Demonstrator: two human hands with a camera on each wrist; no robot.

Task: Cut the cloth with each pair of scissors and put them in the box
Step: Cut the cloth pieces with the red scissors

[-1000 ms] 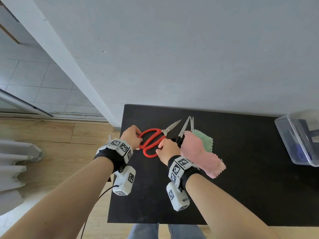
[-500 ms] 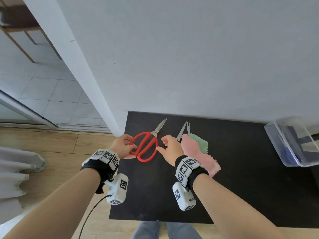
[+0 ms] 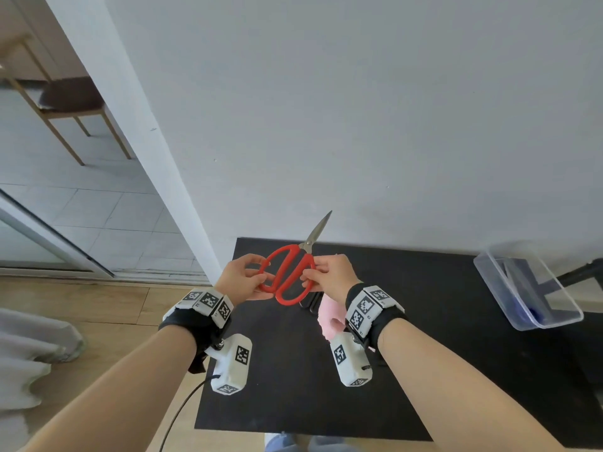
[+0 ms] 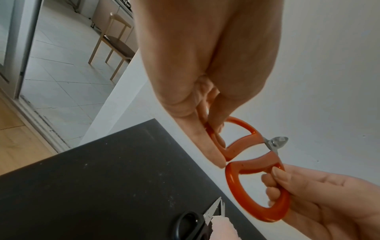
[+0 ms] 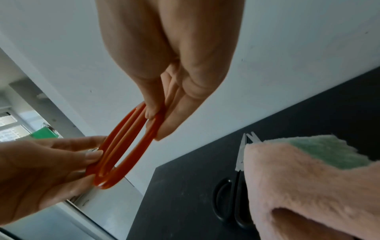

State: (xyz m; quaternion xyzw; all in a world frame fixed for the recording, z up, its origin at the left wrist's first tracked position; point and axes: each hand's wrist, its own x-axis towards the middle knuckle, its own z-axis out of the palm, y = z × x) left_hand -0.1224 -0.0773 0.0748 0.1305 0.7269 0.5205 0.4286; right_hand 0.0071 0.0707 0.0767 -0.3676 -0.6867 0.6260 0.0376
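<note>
Red-handled scissors (image 3: pixel 290 275) are held in the air above the black table (image 3: pixel 440 337), blades closed and pointing up and away toward the wall. My left hand (image 3: pixel 257 277) pinches the left handle loop (image 4: pixel 236 144). My right hand (image 3: pixel 313 272) grips the right loop (image 4: pixel 257 209), with fingers through it. Black-handled scissors (image 5: pixel 228 203) lie on the table below, partly under a pink cloth (image 5: pixel 298 186). A green cloth (image 5: pixel 324 151) lies under the pink one. The clear plastic box (image 3: pixel 499 288) stands at the table's right edge.
A white wall rises directly behind the table. The box holds something blue. To the left are a wooden floor, a tiled area and a chair (image 3: pixel 68 102). Bare black table top lies between the cloths and the box.
The red scissors have risen from the table into the air. My right hand, open beside them half a second ago, now grips the right loop. The left hand kept its hold.
</note>
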